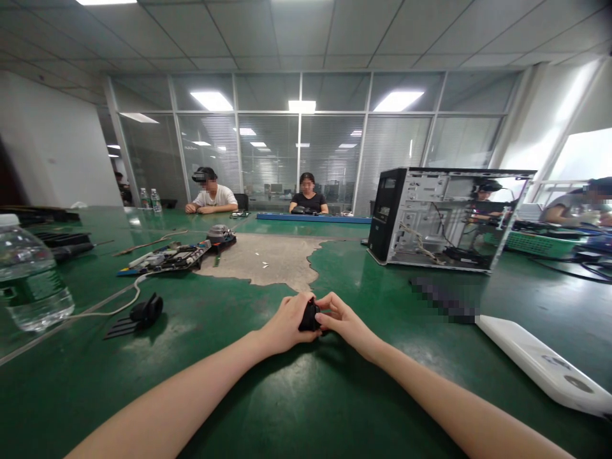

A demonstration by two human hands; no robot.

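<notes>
Over the near middle of the green table [287,395], both hands meet at a small black item [308,316] whose exact kind I cannot make out. My left hand [291,322] wraps round it from the left, fingers curled. From the other side, the thumb and bent fingers of my right hand [345,324] pinch its right edge. Much of the item is hidden by the fingers. Off to the left lies a black coiled strap or cable bundle [143,311] with flat strips sticking out. A worn beige patch [268,261] of table shows beyond the hands.
A circuit board [167,258] with a fan cooler [220,234] lies far left, near a water bottle [33,280]. To the right stand an open computer case [430,223] and a white phone-shaped object [540,360]. Several people sit around the table.
</notes>
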